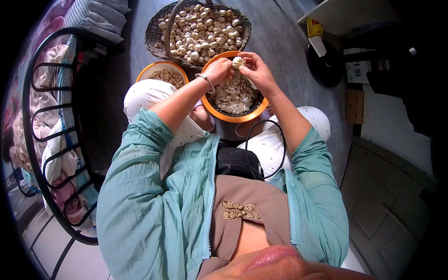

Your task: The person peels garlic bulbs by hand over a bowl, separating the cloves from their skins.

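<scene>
Two hands meet over an orange bowl, and the scene reads from the left like this: a black metal rack (35, 140) draped with cloth stands at the far left, and beside it on the grey floor (289, 42) sits a smaller orange bowl (162, 74) holding pale peeled pieces. Just behind it is a dark woven basket (154, 35) heaped with whole garlic bulbs (201, 32). The left hand (218, 71), with a thin bangle (205, 80) at the wrist, is closed in a pinch on one side of a single garlic bulb (238, 62); the right hand (258, 72) grips the same bulb from the other side, fingers curled around it. The bulb is held in the air above the far rim of the large orange bowl (219, 114), which sits between the person's knees and is filled with papery skins (233, 95). At the far right a white shelf (340, 16) stands beside dark objects too dim to tell.
</scene>
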The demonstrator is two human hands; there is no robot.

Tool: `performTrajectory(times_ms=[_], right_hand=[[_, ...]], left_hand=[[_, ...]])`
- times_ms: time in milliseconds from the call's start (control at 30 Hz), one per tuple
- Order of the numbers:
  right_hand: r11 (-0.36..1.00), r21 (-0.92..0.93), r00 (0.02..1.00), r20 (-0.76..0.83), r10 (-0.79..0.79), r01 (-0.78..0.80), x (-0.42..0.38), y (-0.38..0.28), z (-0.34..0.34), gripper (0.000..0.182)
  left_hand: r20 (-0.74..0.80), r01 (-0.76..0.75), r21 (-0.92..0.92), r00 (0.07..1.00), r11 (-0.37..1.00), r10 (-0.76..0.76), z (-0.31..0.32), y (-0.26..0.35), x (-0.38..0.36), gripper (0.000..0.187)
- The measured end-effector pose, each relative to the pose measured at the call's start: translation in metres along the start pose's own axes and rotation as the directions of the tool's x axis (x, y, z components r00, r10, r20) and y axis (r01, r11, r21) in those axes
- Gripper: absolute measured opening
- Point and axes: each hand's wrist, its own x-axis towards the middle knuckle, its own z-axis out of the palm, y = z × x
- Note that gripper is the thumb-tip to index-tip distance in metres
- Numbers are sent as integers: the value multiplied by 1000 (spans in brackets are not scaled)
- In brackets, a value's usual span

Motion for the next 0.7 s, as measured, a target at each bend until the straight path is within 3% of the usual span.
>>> performTrajectory(times_ms=[167, 233, 433, 533, 700], right_hand=[[991, -120, 998, -22, -58, 55, 1, 7, 0, 35], [980, -175, 994, -32, -103, 96, 1, 4, 1, 35], [967, -247, 998, -39, 57, -65, 1, 1, -1, 34], [983, -181, 1000, -31, 3, -8, -1, 0, 0, 29], [887, -444, 988, -25, -154, 127, -1, 0, 0, 30]], left_hand=[[148, -130, -45, 980, 990, 135, 4, 14, -11, 40], [106, -150, -61, 982, 987, 156, 5, 12, -9, 38], [81, -238, -65, 967, 969, 243, 8, 4, -5, 31], [66, -269, -49, 960, 962, 271, 9, 2, -4, 30], [14, -301, 62, 954, 952, 300, 12, 0, -6, 30]])
